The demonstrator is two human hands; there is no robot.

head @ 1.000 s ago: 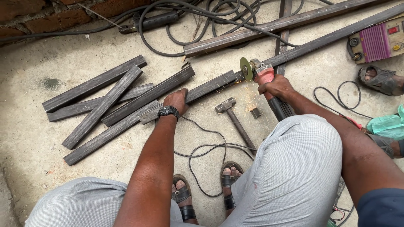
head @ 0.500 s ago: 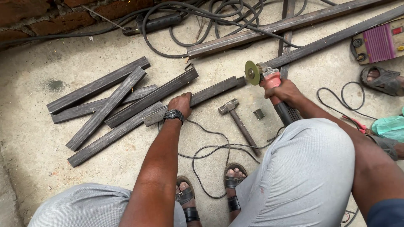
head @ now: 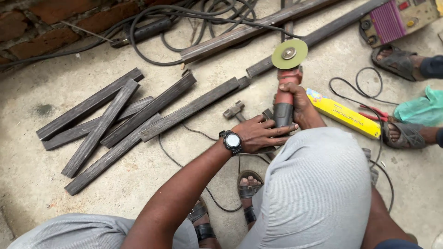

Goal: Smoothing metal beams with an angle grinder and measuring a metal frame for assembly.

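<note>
Angle grinder point(head: 285, 90): lifted off the concrete floor point(head: 41, 152), green disc point(head: 289, 54) facing up, likely so the wheel side shows.
Right hand point(head: 302, 103): clenched around the grinder's red-and-black body from the right.
Left hand point(head: 258, 133): fingers closed on the grinder's rear grip, wrist bent, wristwatch point(head: 231, 141) upward.
Cut steel bars point(head: 115, 122): piled left of the grinder.
Hammer point(head: 236, 110): just left of the grinder, on the floor.
Yellow box point(head: 345, 114): right of it.

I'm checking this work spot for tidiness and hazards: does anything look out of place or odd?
Yes. The angle grinder, gripped by the right hand and touched by the left hand, shows its disc with no guard visible. Black cables lie tangled over the steel bars, and a hammer lies loose by the feet.
</note>
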